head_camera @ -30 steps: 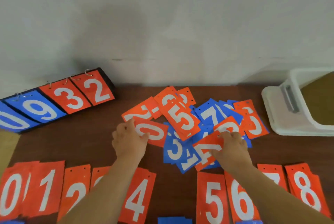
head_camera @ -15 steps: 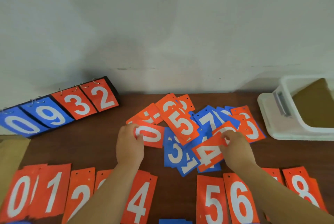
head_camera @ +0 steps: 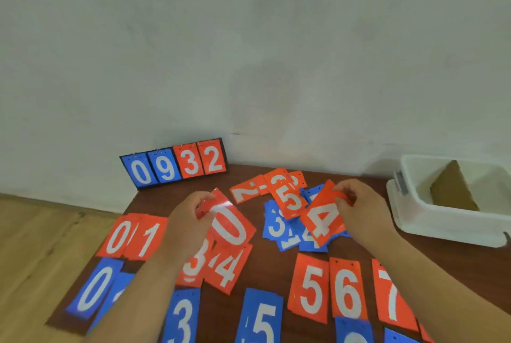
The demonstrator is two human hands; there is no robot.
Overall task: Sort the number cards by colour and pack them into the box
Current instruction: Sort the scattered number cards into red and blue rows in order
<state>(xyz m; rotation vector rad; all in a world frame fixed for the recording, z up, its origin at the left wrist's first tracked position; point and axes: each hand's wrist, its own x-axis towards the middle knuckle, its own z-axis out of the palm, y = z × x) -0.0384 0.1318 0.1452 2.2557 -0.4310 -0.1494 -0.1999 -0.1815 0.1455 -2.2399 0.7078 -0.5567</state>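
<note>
White box (head_camera: 442,221): holds brown cardboard piece (head_camera: 453,190). Left hand (head_camera: 188,218): pinches red 0 card (head_camera: 232,223). Right hand (head_camera: 362,204): pinches red 4 card (head_camera: 322,218).

1 head-worn view only. It looks forward and down from above the near table (head_camera: 276,268) edge, close over the hands, facing the wall (head_camera: 249,52) beyond.

A black-framed flip scoreboard (head_camera: 173,165) reading 0932 leans against the pale plaster wall (head_camera: 249,52) at the dark brown wooden table's (head_camera: 271,268) far left, with light wood flooring (head_camera: 41,246) left.
</note>
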